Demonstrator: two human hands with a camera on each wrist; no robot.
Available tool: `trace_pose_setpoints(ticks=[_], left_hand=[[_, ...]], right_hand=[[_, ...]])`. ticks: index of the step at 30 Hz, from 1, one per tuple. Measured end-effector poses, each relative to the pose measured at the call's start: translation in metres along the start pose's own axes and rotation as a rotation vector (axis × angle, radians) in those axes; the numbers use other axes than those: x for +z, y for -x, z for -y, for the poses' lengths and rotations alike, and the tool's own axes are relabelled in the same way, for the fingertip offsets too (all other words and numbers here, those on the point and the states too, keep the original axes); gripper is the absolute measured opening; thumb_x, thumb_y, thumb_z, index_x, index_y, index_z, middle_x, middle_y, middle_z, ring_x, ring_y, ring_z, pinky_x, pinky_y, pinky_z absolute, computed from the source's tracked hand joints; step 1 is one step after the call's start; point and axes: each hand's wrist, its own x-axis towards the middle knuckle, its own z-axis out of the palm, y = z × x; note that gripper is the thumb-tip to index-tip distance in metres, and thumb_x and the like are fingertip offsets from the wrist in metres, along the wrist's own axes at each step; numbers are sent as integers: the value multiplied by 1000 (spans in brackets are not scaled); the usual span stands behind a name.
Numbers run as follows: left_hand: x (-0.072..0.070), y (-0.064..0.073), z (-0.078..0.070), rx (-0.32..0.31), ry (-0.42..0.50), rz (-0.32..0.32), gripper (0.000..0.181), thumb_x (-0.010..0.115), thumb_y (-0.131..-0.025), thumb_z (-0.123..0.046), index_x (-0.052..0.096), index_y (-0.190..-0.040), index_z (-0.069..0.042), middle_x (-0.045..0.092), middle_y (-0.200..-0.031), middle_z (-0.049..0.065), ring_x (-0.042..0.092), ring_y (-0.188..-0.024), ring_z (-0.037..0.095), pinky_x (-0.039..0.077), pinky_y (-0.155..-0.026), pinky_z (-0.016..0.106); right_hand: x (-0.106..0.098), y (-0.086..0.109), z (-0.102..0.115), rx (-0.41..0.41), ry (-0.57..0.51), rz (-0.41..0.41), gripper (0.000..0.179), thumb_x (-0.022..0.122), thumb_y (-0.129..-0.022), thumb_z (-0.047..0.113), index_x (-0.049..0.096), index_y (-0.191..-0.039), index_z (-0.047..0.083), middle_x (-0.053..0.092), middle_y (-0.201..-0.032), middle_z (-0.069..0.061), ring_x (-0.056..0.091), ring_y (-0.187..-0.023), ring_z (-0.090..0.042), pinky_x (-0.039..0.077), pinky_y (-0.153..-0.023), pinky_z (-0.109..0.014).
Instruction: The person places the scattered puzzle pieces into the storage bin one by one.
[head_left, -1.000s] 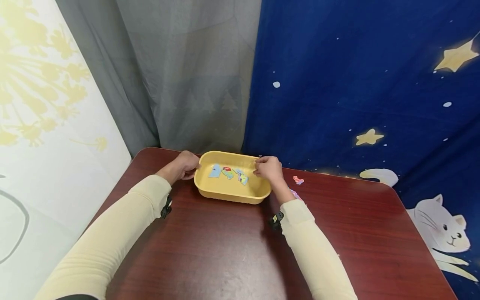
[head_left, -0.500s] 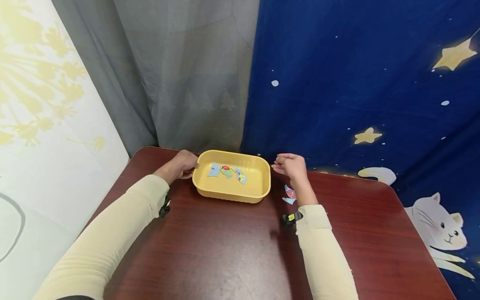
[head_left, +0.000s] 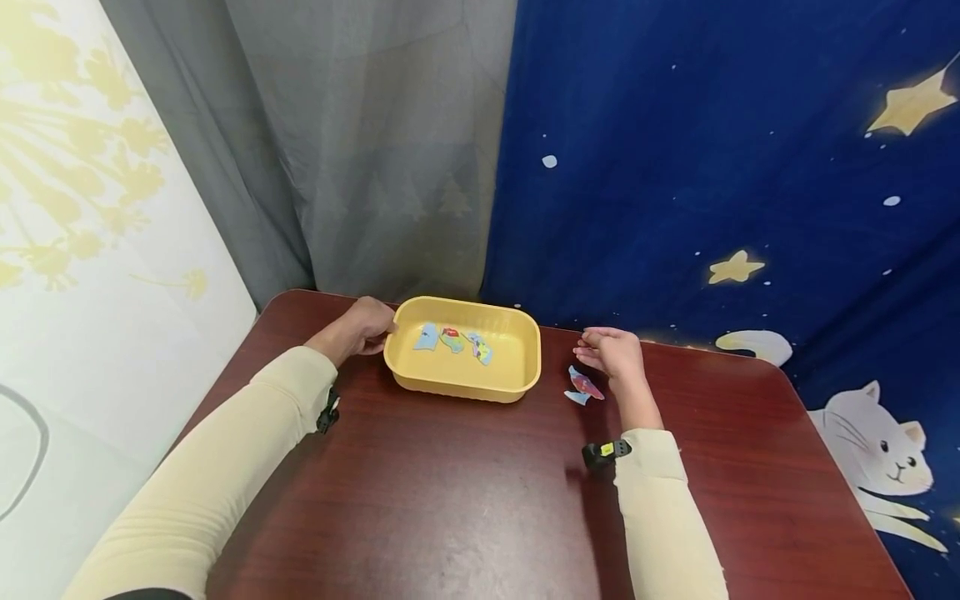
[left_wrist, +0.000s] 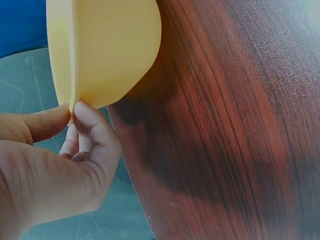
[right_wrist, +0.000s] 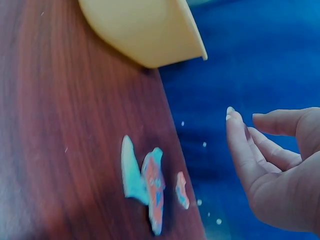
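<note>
A yellow plastic basin (head_left: 462, 385) stands near the table's far edge. My left hand (head_left: 365, 324) pinches its left rim between thumb and fingers, plainly seen in the left wrist view. Inside lie a light blue puzzle piece (head_left: 427, 337), a red-and-green piece (head_left: 452, 339) and a multicoloured piece (head_left: 478, 348). To the basin's right my right hand (head_left: 617, 354) is raised with nothing in it, fingers loosely bent and thumb apart from the fingertips. Below it on the table are a red-and-blue piece (right_wrist: 154, 187), a pale blue piece (right_wrist: 131, 172) and a small reddish piece (right_wrist: 181, 190).
The dark red wooden table (head_left: 465, 492) has a rounded far edge. Behind it hang a grey curtain (head_left: 397, 167) and a blue star-printed curtain (head_left: 637, 183). A white patterned panel (head_left: 112, 292) stands at the left.
My right hand has moved from over the basin's right end rightward to above the loose puzzle pieces. My left hand keeps its hold on the rim; the basin stays in place.
</note>
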Motion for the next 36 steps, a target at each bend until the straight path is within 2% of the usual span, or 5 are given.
trace_pose_setpoints(ticks=[9, 16, 24, 32, 36], left_hand=[[0, -1, -2, -6, 2, -7, 24, 51, -96, -8, 57, -117, -1, 57, -79, 6, 54, -54, 10, 52, -55, 22], [-1, 1, -3, -8, 7, 3, 29, 51, -96, -9, 55, -124, -1, 59, -84, 8, 54, -55, 10, 52, -55, 22], [-1, 0, -1, -14, 17, 8, 28, 51, -97, -9, 55, -123, 1, 59, -83, 8, 54, -54, 10, 52, -55, 22], [0, -3, 0, -1, 19, 1, 26, 50, -96, -8, 56, -120, 0, 58, -81, 7, 54, -52, 10, 52, -54, 23], [0, -3, -1, 5, 23, 3, 29, 50, -96, -8, 55, -124, -1, 59, -82, 8, 54, -53, 10, 52, -53, 22]], right_hand=[[-17, 3, -16, 37, 81, -8, 37, 59, -94, 3, 54, -128, -11, 68, -80, 3, 68, -66, -9, 58, -68, -24], [-22, 7, -28, 60, 186, -21, 37, 62, -91, 2, 57, -126, -10, 69, -82, -6, 67, -62, -8, 58, -65, -25], [-19, 12, -40, 66, 296, -23, 37, 63, -87, -1, 60, -123, -9, 65, -74, -1, 61, -58, -5, 56, -58, -21], [-15, 12, -52, 11, 510, -112, 34, 69, -77, -1, 68, -111, -4, 64, -76, -6, 52, -52, -6, 46, -48, -18], [-12, 13, -55, -27, 638, -164, 34, 72, -73, 0, 71, -106, 0, 69, -87, -14, 54, -61, -15, 43, -49, -21]])
